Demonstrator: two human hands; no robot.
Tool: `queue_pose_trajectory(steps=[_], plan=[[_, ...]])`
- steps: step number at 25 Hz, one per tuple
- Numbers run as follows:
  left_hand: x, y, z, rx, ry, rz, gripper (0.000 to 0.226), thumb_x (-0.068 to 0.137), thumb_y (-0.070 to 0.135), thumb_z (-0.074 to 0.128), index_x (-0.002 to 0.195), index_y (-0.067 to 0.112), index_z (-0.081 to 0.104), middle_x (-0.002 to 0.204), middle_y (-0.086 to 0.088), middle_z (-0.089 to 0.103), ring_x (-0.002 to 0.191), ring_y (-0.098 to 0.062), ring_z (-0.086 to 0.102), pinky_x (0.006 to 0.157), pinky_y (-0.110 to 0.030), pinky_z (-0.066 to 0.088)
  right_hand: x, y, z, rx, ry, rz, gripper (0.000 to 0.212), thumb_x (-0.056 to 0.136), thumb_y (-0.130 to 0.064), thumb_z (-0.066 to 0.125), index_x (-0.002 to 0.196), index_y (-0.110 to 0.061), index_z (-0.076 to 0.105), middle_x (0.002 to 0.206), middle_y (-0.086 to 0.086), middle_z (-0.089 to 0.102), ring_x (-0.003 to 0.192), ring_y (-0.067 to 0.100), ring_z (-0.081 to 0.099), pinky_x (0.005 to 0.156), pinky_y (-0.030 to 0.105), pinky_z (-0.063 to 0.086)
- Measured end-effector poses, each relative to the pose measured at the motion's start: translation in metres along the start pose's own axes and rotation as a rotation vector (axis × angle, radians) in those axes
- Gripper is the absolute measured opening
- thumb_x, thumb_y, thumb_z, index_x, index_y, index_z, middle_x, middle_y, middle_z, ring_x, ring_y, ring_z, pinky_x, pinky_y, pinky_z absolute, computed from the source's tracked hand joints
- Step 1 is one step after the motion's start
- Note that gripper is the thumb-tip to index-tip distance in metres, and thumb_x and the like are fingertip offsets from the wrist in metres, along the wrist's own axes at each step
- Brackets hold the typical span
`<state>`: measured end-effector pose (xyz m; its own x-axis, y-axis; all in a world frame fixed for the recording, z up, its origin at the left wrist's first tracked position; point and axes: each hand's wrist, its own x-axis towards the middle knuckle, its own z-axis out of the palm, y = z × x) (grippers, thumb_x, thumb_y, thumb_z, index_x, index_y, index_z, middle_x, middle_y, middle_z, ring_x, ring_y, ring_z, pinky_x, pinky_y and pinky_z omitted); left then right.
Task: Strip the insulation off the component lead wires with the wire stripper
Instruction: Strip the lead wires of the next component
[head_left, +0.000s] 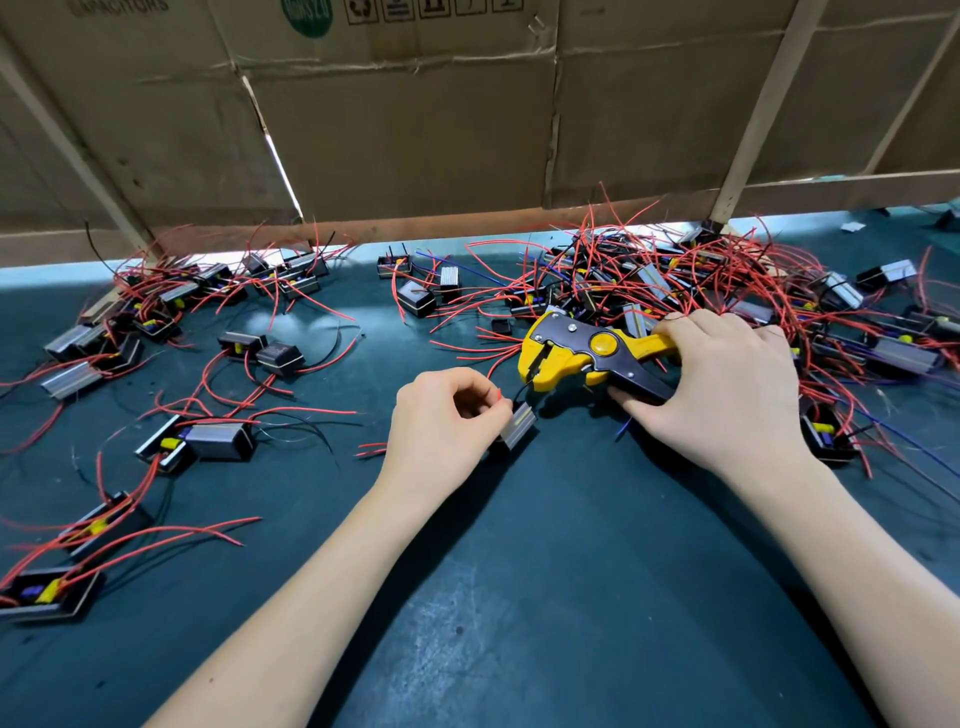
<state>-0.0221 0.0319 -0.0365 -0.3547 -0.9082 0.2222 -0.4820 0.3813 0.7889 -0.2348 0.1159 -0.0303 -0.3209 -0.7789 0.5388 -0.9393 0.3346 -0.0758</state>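
Just left of the one yellow wire stripper (576, 353), the left hand (441, 426) pinches one small component (519, 428), its black lead (522, 388) in the stripper's nose. The right hand (727, 384) grips both handles. Beyond the stripper, a heap of red-wired components (727, 291), too tangled to count.

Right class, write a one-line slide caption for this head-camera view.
Right hand grips yellow wire stripper; left hand feeds in a component lead.
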Motion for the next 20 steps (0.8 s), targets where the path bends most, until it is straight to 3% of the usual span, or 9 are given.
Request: queue_pose_trajectory(steps=[3,6,9,12,14,17,20], plan=[[0.000,-0.001,0.000,-0.002,-0.011,0.002,0.022,0.079,0.014,0.073,0.060,0.023,0.063,0.051,0.012,0.056,0.049,-0.002,0.047,0.055,-0.011,0.038,0.000,-0.001,-0.004,0.041,0.008,-0.007,0.053,0.065,-0.052,0.082,0.096,-0.010,0.070,0.089,0.008,0.068,0.089,0.034,0.064,0.084,0.044,0.040],[0.000,-0.001,0.000,-0.001,-0.016,0.005,0.023,0.079,0.014,0.073,0.061,0.023,0.062,0.052,0.011,0.056,0.050,-0.003,0.046,0.055,-0.012,0.038,-0.001,-0.004,-0.008,0.064,0.004,0.024,0.046,0.063,-0.051,0.084,0.084,-0.012,0.070,0.077,0.008,0.068,0.078,0.035,0.066,0.071,0.038,0.041],[0.000,-0.001,0.000,0.008,-0.021,0.019,0.022,0.079,0.015,0.073,0.062,0.022,0.062,0.053,0.010,0.057,0.050,-0.003,0.046,0.056,-0.014,0.039,-0.002,-0.005,-0.009,0.057,0.054,0.059,0.045,0.064,-0.053,0.081,0.069,-0.011,0.065,0.063,0.010,0.063,0.065,0.036,0.063,0.058,0.029,0.032],[0.001,0.000,-0.007,0.054,-0.080,0.072,0.020,0.081,0.023,0.075,0.065,0.022,0.062,0.054,0.010,0.055,0.049,-0.004,0.043,0.056,-0.012,0.036,-0.002,-0.005,-0.004,0.053,0.080,0.025,0.053,0.067,-0.054,0.078,0.089,-0.008,0.067,0.080,0.011,0.064,0.080,0.036,0.062,0.069,0.038,0.033],[0.003,0.001,-0.015,0.070,-0.201,0.077,0.020,0.082,0.030,0.075,0.067,0.022,0.065,0.057,0.009,0.057,0.050,-0.002,0.045,0.055,-0.011,0.036,0.000,-0.001,-0.001,0.029,0.065,0.034,0.060,0.069,-0.057,0.075,0.100,-0.008,0.063,0.090,0.012,0.062,0.091,0.036,0.058,0.077,0.041,0.030],[0.005,0.000,-0.029,-0.017,-0.442,0.015,0.019,0.087,0.031,0.071,0.073,0.019,0.070,0.060,0.008,0.063,0.047,-0.004,0.048,0.052,-0.013,0.039,0.003,0.003,0.000,0.049,0.046,0.102,0.058,0.069,-0.060,0.072,0.099,-0.012,0.061,0.094,0.009,0.061,0.095,0.034,0.056,0.080,0.041,0.032],[0.002,0.001,-0.027,-0.188,-0.542,-0.025,0.008,0.084,0.018,0.076,0.083,0.013,0.071,0.069,-0.001,0.069,0.048,-0.014,0.056,0.052,-0.017,0.045,0.004,0.005,0.000,0.062,0.029,0.125,0.057,0.068,-0.061,0.070,0.099,-0.014,0.060,0.094,0.008,0.061,0.097,0.033,0.055,0.082,0.042,0.035]])
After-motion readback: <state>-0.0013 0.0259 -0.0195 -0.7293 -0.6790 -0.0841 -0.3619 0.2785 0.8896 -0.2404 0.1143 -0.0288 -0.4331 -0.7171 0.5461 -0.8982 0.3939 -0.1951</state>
